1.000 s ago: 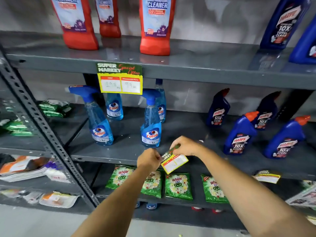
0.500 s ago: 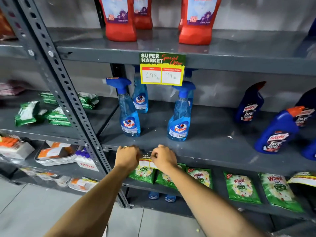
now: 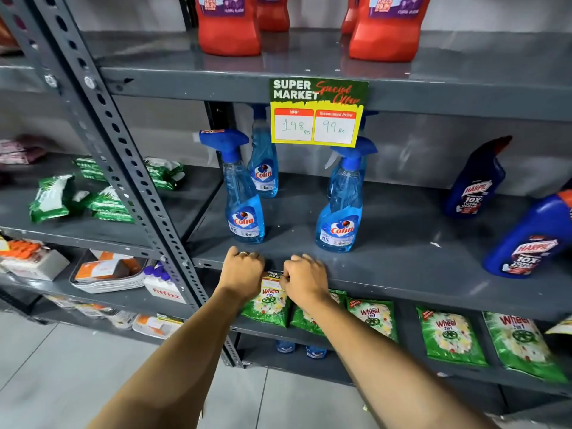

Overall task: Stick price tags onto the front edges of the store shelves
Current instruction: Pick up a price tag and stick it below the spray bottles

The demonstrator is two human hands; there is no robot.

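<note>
Hands first: our left hand (image 3: 244, 270) and right hand (image 3: 305, 278) sit close together against the front edge of the middle shelf (image 3: 433, 284), both curled nearly closed, knuckles toward us, with the price tag (image 3: 273, 279) between them. Only a narrow strip of that tag shows in the gap between the hands, its dark header just below the shelf lip; the fingertips are hidden, so we cannot tell whether they pinch the tag's corners or simply press it flat. We judge the step in hand to be the sticking itself, the tag being seated on the edge directly below the two nearest Colin spray bottles (image 3: 244, 196), which stand just beyond our knuckles. Above the hands, a finished tag (image 3: 317, 113) reading 198 and 99 hangs from the upper shelf edge, so that shelf looks done. Below and to the right of the hands, Wheel detergent packets (image 3: 448, 335) line the lower shelf. The next move, as we read it, calls for smoothing the tag outward from the centre so it lies square to the lip, then letting go gently, since a crooked or half-stuck tag could peel away.
</note>
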